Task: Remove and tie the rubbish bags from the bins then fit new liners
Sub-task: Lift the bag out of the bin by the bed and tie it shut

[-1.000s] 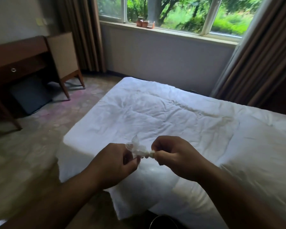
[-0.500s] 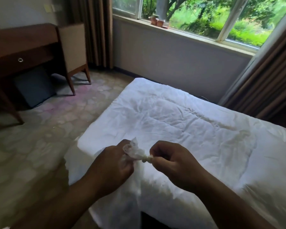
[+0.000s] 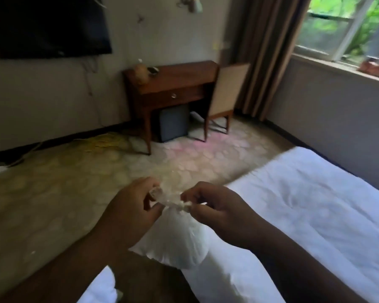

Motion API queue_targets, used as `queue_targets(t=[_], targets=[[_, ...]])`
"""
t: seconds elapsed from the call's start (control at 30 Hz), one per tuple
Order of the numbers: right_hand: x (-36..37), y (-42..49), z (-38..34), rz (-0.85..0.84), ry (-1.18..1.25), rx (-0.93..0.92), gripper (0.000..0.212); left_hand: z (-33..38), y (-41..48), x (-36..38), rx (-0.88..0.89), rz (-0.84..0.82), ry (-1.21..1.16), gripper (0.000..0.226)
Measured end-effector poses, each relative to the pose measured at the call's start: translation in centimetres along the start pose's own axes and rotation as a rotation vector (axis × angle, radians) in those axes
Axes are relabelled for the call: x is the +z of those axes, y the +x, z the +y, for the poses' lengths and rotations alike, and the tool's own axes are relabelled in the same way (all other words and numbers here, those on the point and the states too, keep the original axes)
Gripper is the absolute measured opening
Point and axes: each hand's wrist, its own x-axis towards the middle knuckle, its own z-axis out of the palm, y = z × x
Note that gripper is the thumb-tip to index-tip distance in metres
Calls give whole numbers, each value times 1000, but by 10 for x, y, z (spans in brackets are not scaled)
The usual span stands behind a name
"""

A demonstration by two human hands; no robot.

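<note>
Head view puts both your hands just off the near corner of the bed [image 3: 315,215], with the rubbish bag [image 3: 175,241] hanging between them beside the bed's edge. Your left hand [image 3: 129,213] has curled fingers and thumb pinching the loose, crinkled tail of the bag's neck. Your right hand [image 3: 217,213] pinches the small tight knot [image 3: 183,205] between thumb and forefinger.

I judge this bag already out of its bin, with the tie formed and only being drawn snug. No bin or fresh liner shows, so fitting the liner seems left, and I cannot tell about other bins.

The bag is thin, translucent white film, wrinkled and glossy at the twisted neck and swelling into a smooth, rounded belly that looks light and soft. The bed's white quilt is matte and softly creased.
</note>
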Motion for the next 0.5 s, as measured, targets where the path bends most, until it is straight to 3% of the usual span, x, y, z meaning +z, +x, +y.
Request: queue_targets(t=[0.17, 0.23, 0.4, 0.5], targets=[[-10, 84, -2, -250, 166, -72, 8, -16, 14, -22, -90, 76, -48, 12], [-4, 111, -6, -334, 204, -108, 7, -26, 15, -28, -136, 119, -55, 20], [25, 173, -13, -378, 117, -280, 9, -49, 27, -49, -177, 256, -41, 26], [42, 212, -18, -394, 68, -331, 6, -74, 43, -63, -204, 362, -54, 12]])
